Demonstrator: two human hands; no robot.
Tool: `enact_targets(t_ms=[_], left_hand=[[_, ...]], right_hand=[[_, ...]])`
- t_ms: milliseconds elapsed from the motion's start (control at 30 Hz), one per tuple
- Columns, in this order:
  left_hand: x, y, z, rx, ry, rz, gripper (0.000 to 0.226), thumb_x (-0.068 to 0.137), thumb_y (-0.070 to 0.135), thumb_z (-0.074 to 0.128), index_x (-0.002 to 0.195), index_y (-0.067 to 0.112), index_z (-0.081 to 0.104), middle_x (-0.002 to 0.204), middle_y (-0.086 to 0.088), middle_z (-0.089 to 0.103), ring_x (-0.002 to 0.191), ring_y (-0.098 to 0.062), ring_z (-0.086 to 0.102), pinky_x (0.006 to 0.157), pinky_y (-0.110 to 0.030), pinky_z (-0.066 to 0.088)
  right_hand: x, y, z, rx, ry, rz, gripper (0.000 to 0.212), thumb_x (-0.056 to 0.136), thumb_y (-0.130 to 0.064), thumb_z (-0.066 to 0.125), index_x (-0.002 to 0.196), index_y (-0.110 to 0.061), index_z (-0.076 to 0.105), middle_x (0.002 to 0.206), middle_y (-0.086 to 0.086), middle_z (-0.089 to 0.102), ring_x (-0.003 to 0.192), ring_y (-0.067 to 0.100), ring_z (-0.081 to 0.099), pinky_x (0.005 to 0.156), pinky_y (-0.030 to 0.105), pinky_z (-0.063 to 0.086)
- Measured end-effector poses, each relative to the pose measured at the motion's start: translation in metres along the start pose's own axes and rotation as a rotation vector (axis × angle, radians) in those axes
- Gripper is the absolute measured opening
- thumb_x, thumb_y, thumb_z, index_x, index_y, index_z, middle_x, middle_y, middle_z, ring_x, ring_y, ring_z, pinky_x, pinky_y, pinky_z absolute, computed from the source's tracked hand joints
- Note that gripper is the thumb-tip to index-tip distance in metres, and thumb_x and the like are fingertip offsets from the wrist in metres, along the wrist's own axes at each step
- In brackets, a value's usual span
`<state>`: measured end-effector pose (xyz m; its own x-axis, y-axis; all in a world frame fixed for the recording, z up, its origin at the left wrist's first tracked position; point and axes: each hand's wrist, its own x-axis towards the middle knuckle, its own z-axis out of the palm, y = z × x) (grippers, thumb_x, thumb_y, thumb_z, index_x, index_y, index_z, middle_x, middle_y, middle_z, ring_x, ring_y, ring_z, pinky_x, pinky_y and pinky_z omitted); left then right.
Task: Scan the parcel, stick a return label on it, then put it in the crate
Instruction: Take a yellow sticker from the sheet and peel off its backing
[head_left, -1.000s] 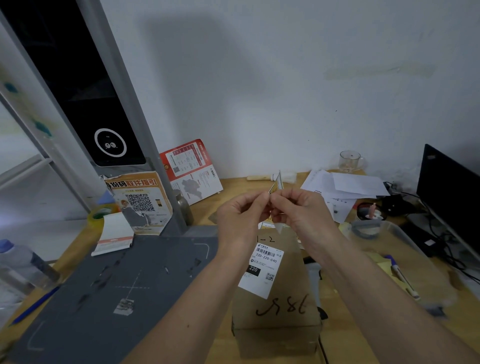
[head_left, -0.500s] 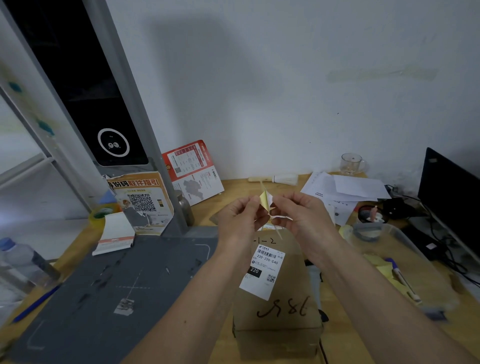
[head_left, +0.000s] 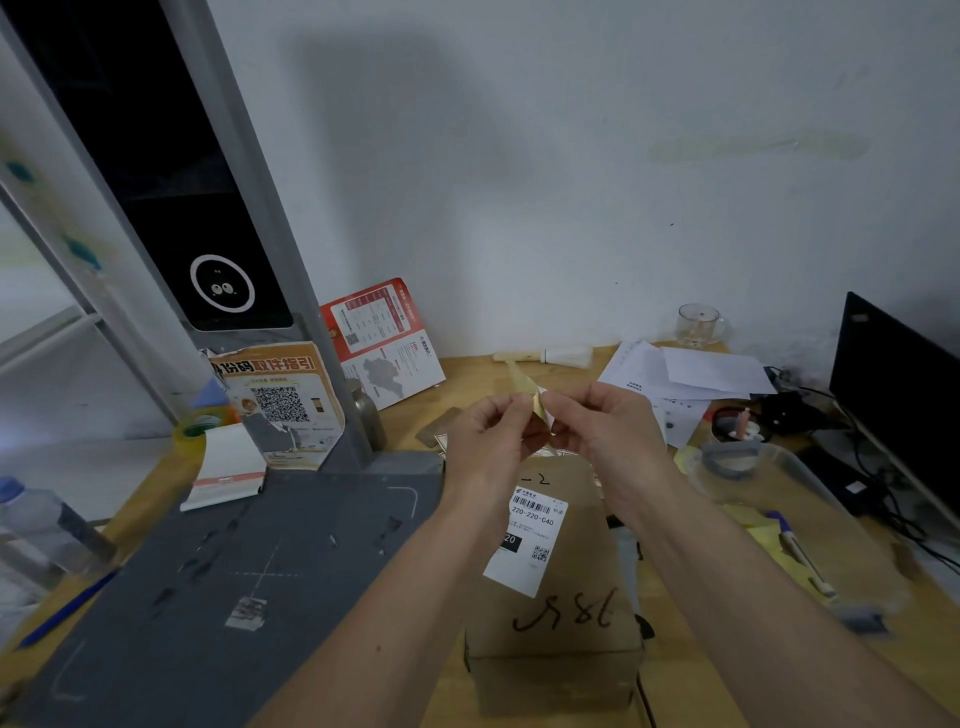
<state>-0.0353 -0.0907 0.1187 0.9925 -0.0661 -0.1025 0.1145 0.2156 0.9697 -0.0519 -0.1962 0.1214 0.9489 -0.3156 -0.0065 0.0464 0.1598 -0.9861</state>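
Both hands raised above the box (head_left: 556, 566), peeling a small yellowish label (head_left: 530, 397) from its backing. Left hand (head_left: 485, 441) pinching one layer between thumb and forefinger; right hand (head_left: 605, 431) pinching the other, fingertips nearly touching across the sticker. Probably the label step, the peel only partly done.

To do it well: keep the pinch at the very corner, pull the layers apart slowly and low along the sheet, avoid letting the sticky face fold onto itself or onto a finger. Then lay one edge down first on bare cardboard, clear of the white shipping label (head_left: 527, 540) and its barcode, and smooth outward.

Label held roughly on edge, long axis tilted, upper tip pointing up and left toward the wall; exact shape hard to tell. Box resting on the desk (head_left: 470, 371) just right of the grey scan mat (head_left: 270, 566), long axis running away from the person, handwritten digits at the near end, upside down from here. Clear crate (head_left: 810, 514) to the right, holding a marker and yellow notes.
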Motion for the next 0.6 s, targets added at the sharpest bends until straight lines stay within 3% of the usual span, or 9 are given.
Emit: enact_targets(t_ms=[100,300,400,533,600], left_hand=[[-0.0002,0.0001,-0.0003,-0.020,-0.037,-0.016,0.030,0.087,0.017,0.067,0.098,-0.011,0.067,0.087,-0.025,0.068,0.084,-0.031,0.068,0.091,-0.047,0.057],[0.0015,-0.0011,-0.0031,0.005,-0.007,-0.022,0.019,0.089,0.014,0.066,0.095,-0.004,0.070,0.081,-0.010,0.067,0.066,-0.012,0.066,0.082,-0.033,0.060],[0.0023,-0.0003,-0.0039,-0.003,0.016,-0.055,0.017,0.088,0.013,0.068,0.090,-0.004,0.069,0.078,-0.010,0.067,0.065,-0.014,0.066,0.077,-0.029,0.061],[0.0023,0.0020,-0.0038,-0.031,0.033,-0.087,0.011,0.086,0.009,0.068,0.077,0.003,0.067,0.069,-0.006,0.069,0.068,-0.018,0.067,0.085,-0.035,0.060],[0.0027,0.0026,-0.0049,-0.037,0.046,-0.094,0.009,0.086,0.007,0.067,0.079,0.002,0.068,0.075,-0.010,0.071,0.073,-0.021,0.068,0.088,-0.038,0.058]], right_hand=[[-0.0009,0.0004,-0.0001,0.008,-0.022,0.000,0.006,0.081,0.000,0.066,0.075,-0.001,0.068,0.073,0.015,0.065,0.068,0.021,0.061,0.062,0.027,0.052],[0.0006,0.0008,-0.0008,0.039,-0.038,0.036,0.004,0.082,-0.003,0.067,0.079,-0.003,0.070,0.065,0.012,0.058,0.059,0.016,0.055,0.057,0.024,0.050],[0.0023,0.0025,-0.0009,0.038,-0.040,0.048,0.005,0.083,-0.002,0.066,0.078,-0.002,0.068,0.065,0.011,0.057,0.059,0.016,0.055,0.057,0.025,0.050],[0.0043,0.0049,0.0007,0.042,-0.031,0.067,0.007,0.083,-0.002,0.065,0.076,-0.004,0.065,0.069,0.013,0.058,0.063,0.019,0.057,0.062,0.027,0.052],[0.0047,0.0055,0.0017,0.047,-0.039,0.083,0.005,0.083,-0.003,0.065,0.078,-0.004,0.064,0.074,0.016,0.060,0.068,0.022,0.058,0.064,0.028,0.052]])
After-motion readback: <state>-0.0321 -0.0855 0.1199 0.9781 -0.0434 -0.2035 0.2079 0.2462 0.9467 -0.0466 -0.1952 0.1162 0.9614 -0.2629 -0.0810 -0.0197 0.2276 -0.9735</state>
